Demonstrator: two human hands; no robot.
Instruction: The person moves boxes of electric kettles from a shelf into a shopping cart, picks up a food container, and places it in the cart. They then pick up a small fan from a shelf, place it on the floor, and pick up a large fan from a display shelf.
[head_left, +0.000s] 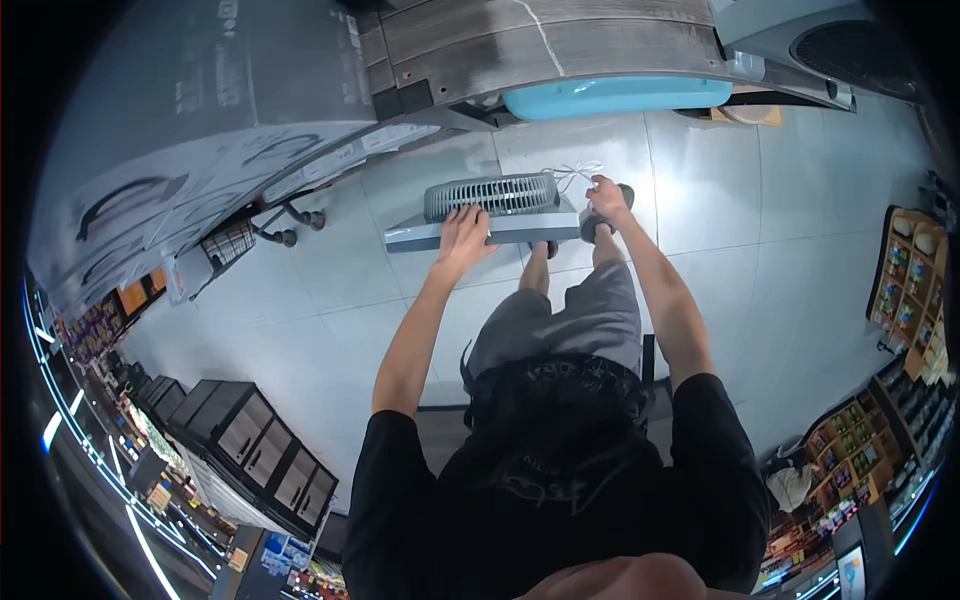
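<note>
A grey and white fan (535,228) with a flat square body and a round slatted grille is held in front of my legs. My left hand (465,235) grips its near edge, the fingers curled over the top beside the grille. A white power cord (573,172), looped in a loose bundle, lies off the fan's right end. My right hand (608,198) is closed on the cord, its fingertips pinched together. Part of the cord is hidden behind the hand and the fan.
A wooden bench (460,45) stands ahead, with a light-blue tub (620,98) beneath it. Large printed boxes (200,130) rise at the left. Dark drawer units (255,430) stand lower left, and display shelves (910,265) line the right. Tiled floor (700,190) surrounds my feet.
</note>
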